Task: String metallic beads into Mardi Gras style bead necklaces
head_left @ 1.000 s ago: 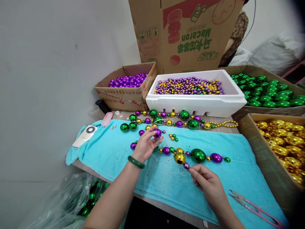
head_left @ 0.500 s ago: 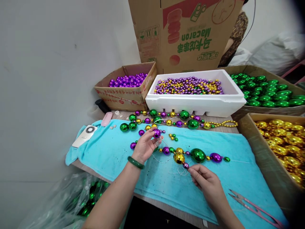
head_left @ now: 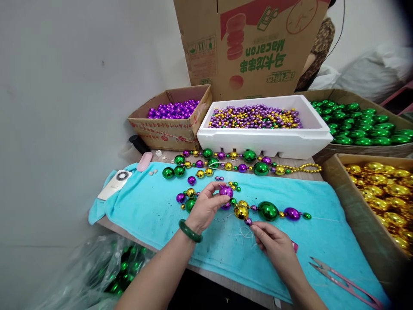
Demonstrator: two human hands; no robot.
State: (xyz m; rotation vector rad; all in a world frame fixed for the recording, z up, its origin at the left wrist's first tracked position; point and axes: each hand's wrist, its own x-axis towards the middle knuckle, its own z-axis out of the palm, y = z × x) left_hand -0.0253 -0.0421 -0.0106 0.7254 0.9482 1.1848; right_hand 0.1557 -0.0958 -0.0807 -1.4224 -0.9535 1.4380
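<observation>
My left hand (head_left: pixel 206 206), with a green bangle (head_left: pixel 190 231) at the wrist, pinches a shiny purple bead (head_left: pixel 226 192) above the blue towel. Lower right, the fingertips of my right hand (head_left: pixel 271 239) are closed at a small purple bead (head_left: pixel 248 221), which sits against a large gold bead (head_left: pixel 241 212). Just beyond lies a strand with a big green bead (head_left: pixel 268 211), a purple bead (head_left: pixel 292 213) and a small green bead (head_left: pixel 307 215) at its right end. Thin white string (head_left: pixel 247 234) curls on the towel between my hands. My left hand partly hides the strand's left part.
Pink thread snips (head_left: pixel 346 284) lie at the right on the blue towel (head_left: pixel 145 206). Behind stand a white foam box (head_left: pixel 264 140) of small beads and cardboard boxes of purple, green and gold beads. Finished-looking strands (head_left: pixel 261 168) lie along the towel's back edge.
My left hand has moved right and slightly down with the purple bead, close to the large gold bead. My right hand has shifted slightly left. A small red piece now shows behind it.
</observation>
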